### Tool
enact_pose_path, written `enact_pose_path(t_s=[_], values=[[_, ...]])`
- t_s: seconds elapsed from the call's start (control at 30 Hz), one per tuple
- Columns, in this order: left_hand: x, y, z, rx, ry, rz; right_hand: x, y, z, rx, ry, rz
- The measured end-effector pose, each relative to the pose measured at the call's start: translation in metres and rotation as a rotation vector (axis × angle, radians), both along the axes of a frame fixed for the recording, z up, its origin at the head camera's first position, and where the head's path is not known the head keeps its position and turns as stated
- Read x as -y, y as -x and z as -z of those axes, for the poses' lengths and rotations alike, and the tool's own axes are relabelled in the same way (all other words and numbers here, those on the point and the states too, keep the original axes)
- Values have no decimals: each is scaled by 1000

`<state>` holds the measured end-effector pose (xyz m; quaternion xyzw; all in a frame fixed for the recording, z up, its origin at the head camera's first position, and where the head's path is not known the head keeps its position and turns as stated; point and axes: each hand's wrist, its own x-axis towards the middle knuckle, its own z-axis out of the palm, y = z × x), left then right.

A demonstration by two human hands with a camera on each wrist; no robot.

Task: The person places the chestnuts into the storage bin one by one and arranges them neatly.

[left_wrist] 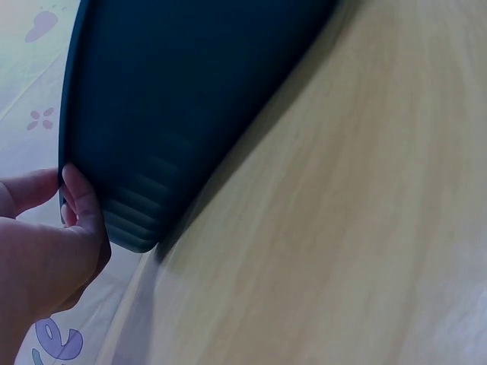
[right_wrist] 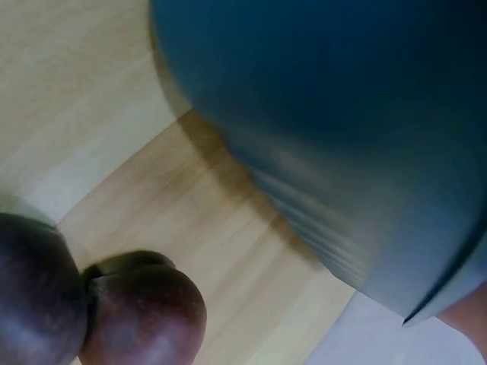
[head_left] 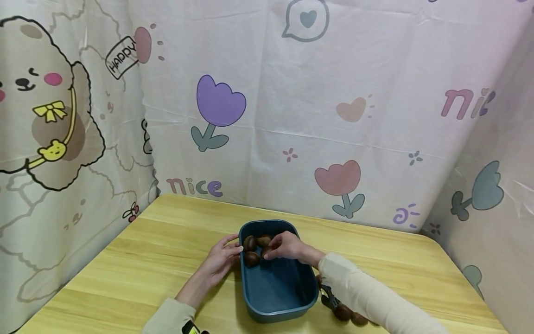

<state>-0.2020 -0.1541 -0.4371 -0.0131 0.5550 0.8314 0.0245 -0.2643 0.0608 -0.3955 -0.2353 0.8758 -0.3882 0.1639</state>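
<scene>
A dark blue bin [head_left: 279,311], a deep oblong with rounded corners, stands on the wooden table [head_left: 187,227] in front of the person, and four brown chestnuts [head_left: 251,259] lie grouped in its far left part, one of them partly covered by fingers. The left hand [head_left: 223,260] is at the bin's left side, grasping its rim between thumb and fingers (the left wrist view shows this pinch plainly, next to a ribbed stretch of the outer wall). The right hand [head_left: 289,246] reaches over the bin's right wall and down inside, its thumb and fingertips closed about the half-covered chestnut [head_left: 266,252], which sits close to the other three. Outside the bin, just beyond its near right corner, further loose chestnuts [head_left: 343,312] lie on the table near the right forearm; in the right wrist view two of them sit side by side, apart from the bin's wall. A dark object [head_left: 330,297] lies next to them, too hidden by the right sleeve [head_left: 367,287] to identify. Both sleeves are cream. Behind the table hangs a pale cloth [head_left: 275,93] printed with tulips, hearts and the word "nice".
</scene>
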Motion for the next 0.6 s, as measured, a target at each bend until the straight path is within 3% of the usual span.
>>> enact_pose_path(t_s=[0.3,0.6], values=[[-1,1,1,0,-5,14,1,-2,7,67,29,24],[-1,2,1,8,-10,-5,-2,-1,1,82,5,-23]])
